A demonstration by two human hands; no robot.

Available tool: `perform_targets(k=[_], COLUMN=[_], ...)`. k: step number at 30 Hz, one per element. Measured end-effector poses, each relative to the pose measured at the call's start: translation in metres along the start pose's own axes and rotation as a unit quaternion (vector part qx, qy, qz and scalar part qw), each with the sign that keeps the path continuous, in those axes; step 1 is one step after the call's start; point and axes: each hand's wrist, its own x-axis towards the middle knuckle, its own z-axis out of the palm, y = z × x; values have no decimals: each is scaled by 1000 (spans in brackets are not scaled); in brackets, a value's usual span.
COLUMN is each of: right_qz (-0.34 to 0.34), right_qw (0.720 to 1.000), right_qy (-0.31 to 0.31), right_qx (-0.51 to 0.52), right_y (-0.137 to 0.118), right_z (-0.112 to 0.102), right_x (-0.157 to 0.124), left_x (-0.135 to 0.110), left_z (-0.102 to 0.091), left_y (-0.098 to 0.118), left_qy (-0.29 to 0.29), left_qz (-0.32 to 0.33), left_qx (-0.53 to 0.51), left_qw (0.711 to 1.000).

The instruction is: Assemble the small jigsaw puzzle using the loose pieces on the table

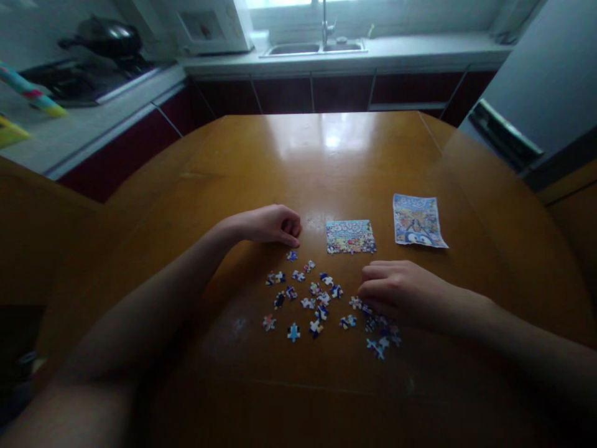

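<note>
My left hand (pixel 274 224) rests on the table with its fingers curled in, and nothing shows between them. Just below its fingertips lies a single blue jigsaw piece (pixel 291 256). My right hand (pixel 394 286) is closed above a cluster of loose jigsaw pieces (pixel 383 342), covering some of them; its fingertips are partly hidden. Between the hands sits a partly joined puzzle (pixel 351 236), straight along the top and knobbly at its lower edge. Several more loose pieces (pixel 321 298) are scattered nearer to me, some with orange, blue or black print.
A creased picture sheet (pixel 420 221) lies on the wooden table (pixel 224 180), right of the joined puzzle. Beyond the table stand a counter with a sink (pixel 298 48), a stove with a black pan (pixel 105 37) at left, and a pale appliance (pixel 536 81) at right.
</note>
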Motion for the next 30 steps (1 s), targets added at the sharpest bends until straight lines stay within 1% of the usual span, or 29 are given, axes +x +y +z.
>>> perform_targets(k=[4, 9, 21, 26, 30], right_qz=[-7, -30, -54, -37, -43], right_qw=[1000, 999, 998, 999, 999], right_qy=[1, -14, -21, -22, -18], right_qx=[-8, -19, -25, -17, -2], right_y=[-8, -14, -13, -14, -14], right_z=[3, 8, 15, 18, 20], right_x=[1, 5, 7, 6, 6], left_x=[1, 1, 0, -1, -1], left_z=[0, 0, -1, 0, 0], left_y=[-2, -2, -2, -2, 0], left_qy=[1, -1, -1, 3, 2], left_qz=[0, -5, -3, 6, 4], left_qx=[2, 2, 10, 6, -2], left_qw=[1000, 1000, 1000, 1000, 1000])
